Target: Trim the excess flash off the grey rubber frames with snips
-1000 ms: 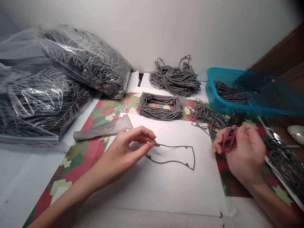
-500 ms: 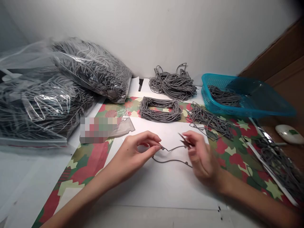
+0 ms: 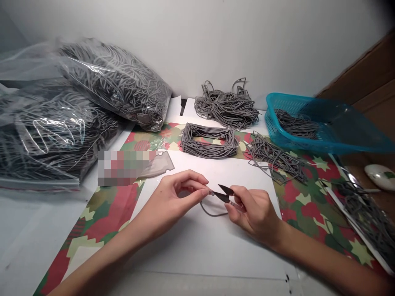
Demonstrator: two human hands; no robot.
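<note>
Now, fingers [image 3: 200, 190] of left hand [image 3: 173, 201] pinch light, floppy gray cord [image 3: 212, 215] at its small knob, best spot to hold; right hand [image 3: 254, 216] pinches black snips [image 3: 224, 194] just beside it. Cord loop lies over white paper [image 3: 197, 255] on desk [image 3: 33, 222].

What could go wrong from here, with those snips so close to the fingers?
The open black thread snips in the right hand sit just beside the fingertips of the left hand, so a slip might nick them. The blades are also close to the thin gray cord loop, which they could cut in the wrong spot.
</note>
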